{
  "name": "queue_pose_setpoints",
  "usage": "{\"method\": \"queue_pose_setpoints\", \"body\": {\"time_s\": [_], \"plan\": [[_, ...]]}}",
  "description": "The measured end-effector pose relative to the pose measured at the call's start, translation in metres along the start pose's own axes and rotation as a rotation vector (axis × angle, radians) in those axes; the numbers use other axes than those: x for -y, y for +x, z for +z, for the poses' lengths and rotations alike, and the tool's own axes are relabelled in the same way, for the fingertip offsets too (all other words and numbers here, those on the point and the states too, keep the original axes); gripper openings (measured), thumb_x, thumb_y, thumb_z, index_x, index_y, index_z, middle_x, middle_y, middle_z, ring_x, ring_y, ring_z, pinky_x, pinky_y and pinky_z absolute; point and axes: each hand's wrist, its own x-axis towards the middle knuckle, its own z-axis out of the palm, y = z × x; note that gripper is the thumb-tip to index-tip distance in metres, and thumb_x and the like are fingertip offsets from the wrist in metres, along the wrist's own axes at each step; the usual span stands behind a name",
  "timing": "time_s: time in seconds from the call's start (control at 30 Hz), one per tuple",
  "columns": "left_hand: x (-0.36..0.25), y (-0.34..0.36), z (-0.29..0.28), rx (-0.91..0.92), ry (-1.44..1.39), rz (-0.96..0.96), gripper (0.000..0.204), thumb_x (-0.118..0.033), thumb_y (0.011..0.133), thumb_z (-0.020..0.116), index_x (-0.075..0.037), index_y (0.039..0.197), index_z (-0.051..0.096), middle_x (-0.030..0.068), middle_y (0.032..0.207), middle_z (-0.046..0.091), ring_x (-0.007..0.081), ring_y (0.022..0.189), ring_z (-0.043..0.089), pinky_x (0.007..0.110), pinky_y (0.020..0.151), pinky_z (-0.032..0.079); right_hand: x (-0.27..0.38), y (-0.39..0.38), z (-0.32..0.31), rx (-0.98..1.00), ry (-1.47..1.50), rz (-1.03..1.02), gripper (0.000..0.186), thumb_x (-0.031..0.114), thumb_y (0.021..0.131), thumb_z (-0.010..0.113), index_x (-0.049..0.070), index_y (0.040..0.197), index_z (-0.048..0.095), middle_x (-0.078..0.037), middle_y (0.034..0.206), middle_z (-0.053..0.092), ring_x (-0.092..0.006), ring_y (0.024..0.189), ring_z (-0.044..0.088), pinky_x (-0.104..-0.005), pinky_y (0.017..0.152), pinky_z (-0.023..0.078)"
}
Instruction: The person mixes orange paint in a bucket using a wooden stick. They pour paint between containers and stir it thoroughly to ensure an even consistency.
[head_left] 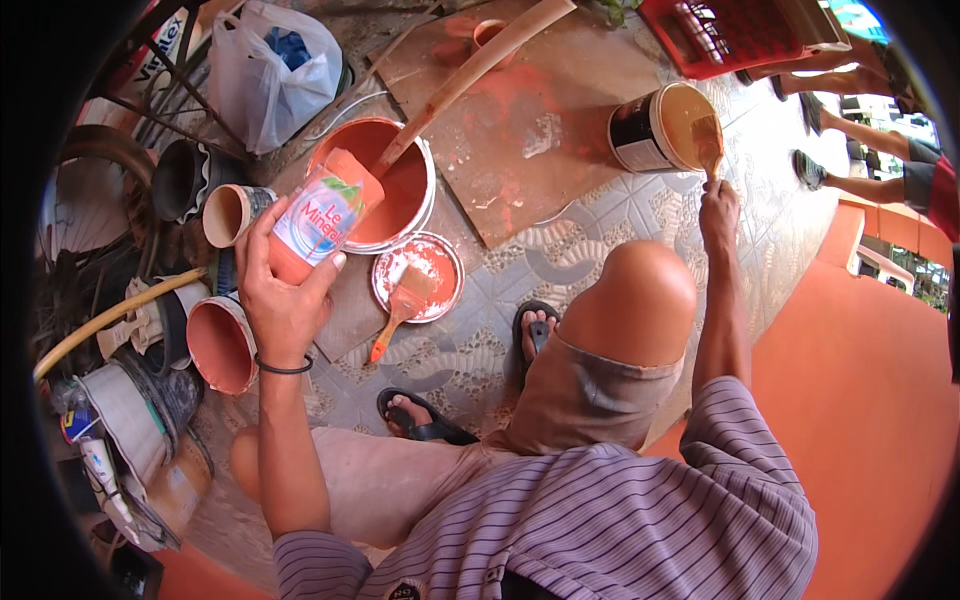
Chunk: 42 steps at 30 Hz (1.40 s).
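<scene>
My left hand (280, 310) grips a cut-off clear plastic bottle (322, 212) with orange paint in it, tilted beside the rim of an orange paint bucket (428, 205). A long wooden stick (475, 72) stands slanted in that bucket. Off to the right, my right hand (718, 212) is closed around the handle of a paintbrush (708, 146). Its bristle end is inside a tipped, dark-labelled paint tub (640, 135). On the tiles in front of me lies a paint-smeared lid (455, 290), with an orange-handled brush (408, 298) resting across it.
A paint-stained board (560, 110) lies under the bucket and tub. Several tubs, including a pinkish one (222, 345), crowd the left beside a white plastic bag (275, 75). A red crate (740, 35) sits at the far right. Other people's legs (860, 180) show beyond it.
</scene>
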Motion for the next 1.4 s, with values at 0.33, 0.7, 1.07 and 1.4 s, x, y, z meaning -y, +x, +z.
{"method": "queue_pose_setpoints", "body": {"time_s": [0.33, 0.7, 1.07, 1.4], "plan": [[0.009, -0.015, -0.009, 0.022, -0.028, -0.038, 0.075, -0.004, 0.073, 0.092, -0.004, 0.143, 0.064, 0.0152, 0.141, 0.062, 0.0328, 0.133, 0.061, 0.045, 0.116, 0.047, 0.03, -0.031, -0.041, 0.498, 1.861, 0.817, 0.034, 0.031, 0.119, 0.042, 0.001, 0.114, 0.057, 0.0, 0.078, 0.052, -0.0054, 0.052, 0.037, -0.0209, 0.043, 0.029], [0.007, -0.014, -0.008, 0.011, -0.009, -0.013, 0.078, -0.006, 0.073, 0.094, -0.005, 0.144, 0.064, 0.015, 0.139, 0.063, 0.0324, 0.131, 0.062, 0.044, 0.115, 0.048, 0.062, -0.028, -0.037, -0.323, 1.004, 0.304, 0.036, 0.033, 0.114, 0.055, 0.003, 0.099, 0.067, 0.003, 0.071, 0.054, -0.0071, 0.057, 0.048, -0.026, 0.049, 0.035], [0.029, -0.015, -0.001, -0.08, 0.001, 0.015, 0.084, -0.021, 0.068, 0.1, -0.005, 0.142, 0.064, 0.0203, 0.131, 0.067, 0.0365, 0.122, 0.067, 0.044, 0.107, 0.054, 0.057, -0.047, -0.066, -0.026, 0.997, 0.356, 0.027, 0.027, 0.111, 0.066, 0.0, 0.107, 0.064, -0.002, 0.08, 0.061, -0.0075, 0.062, 0.054, -0.0248, 0.052, 0.04], [0.041, -0.029, 0.022, -0.156, -0.047, -0.053, 0.081, -0.027, 0.067, 0.1, -0.006, 0.137, 0.065, 0.0195, 0.127, 0.067, 0.0366, 0.121, 0.064, 0.045, 0.107, 0.053, 0.282, -0.078, -0.208, 0.67, 1.383, 0.063, 0.029, 0.028, 0.111, 0.062, -0.001, 0.112, 0.066, 0.0, 0.073, 0.054, -0.0031, 0.048, 0.035, -0.0205, 0.042, 0.026]]}}
